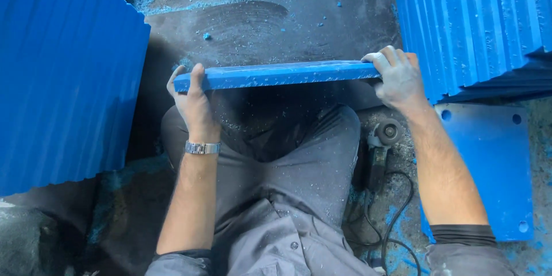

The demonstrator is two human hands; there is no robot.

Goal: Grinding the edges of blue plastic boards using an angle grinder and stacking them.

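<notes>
We see a blue plastic slab (pixel 276 75) held on edge, level, across the middle of the view, over the person's knees; the left hand (pixel 194 100) is closed on its left end, thumb on the near face and fingers curled behind; the right hand (pixel 398 77) is closed on its right end, fingers wrapped over the top edge; both hands are dusted with pale powder. A metal wristwatch (pixel 202 148) sits on the left wrist; the grey trousers (pixel 299 161) below the slab are speckled with blue and white shavings.

The slab hangs just above a dark, dusty floor (pixel 259 23), where a curved sweep mark shows in the dust and blue crumbs lie scattered toward the far edge. On the left side stands a large stack of blue slabs (pixel 63 75), set on edge and packed close, its near corner beside the left hand; on the right side a second stack of blue slabs (pixel 477 23) leans toward the far right corner, its near edge touching or just behind the right hand; we cannot tell which.

Beneath the right forearm lies an angle grinder (pixel 384 138) on the floor, disc end toward the slab, its black cable (pixel 397 213) looping toward the near edge; just right of it lies a flat blue plate with round holes (pixel 489 167), flat on the floor, partly under the right stack.
</notes>
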